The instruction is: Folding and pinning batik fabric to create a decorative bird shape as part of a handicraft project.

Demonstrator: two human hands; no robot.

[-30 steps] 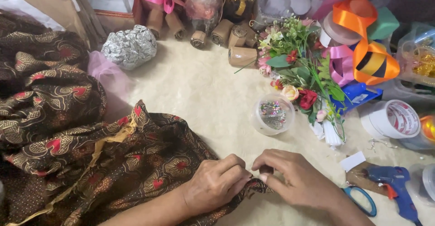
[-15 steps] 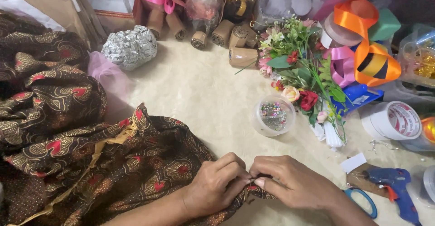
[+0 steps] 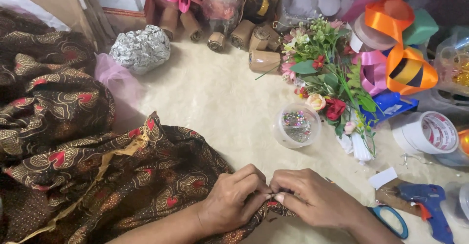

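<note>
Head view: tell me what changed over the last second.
Very little. The left hand and right hand drew slightly closer, fingertips now pinched together on the edge of the brown patterned cloth. The round pin container, artificial flowers and blue glue gun stayed put.

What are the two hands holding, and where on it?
Both the left hand and the right hand pinch the brown patterned cloth at its edge, fingertips meeting there. Whether a pin is also held cannot be told.

Fabric (image 3: 97,175) edge pinched between fingertips (image 3: 261,191) hidden; scissors (image 3: 393,220) blades under right hand (image 3: 317,200).
</note>
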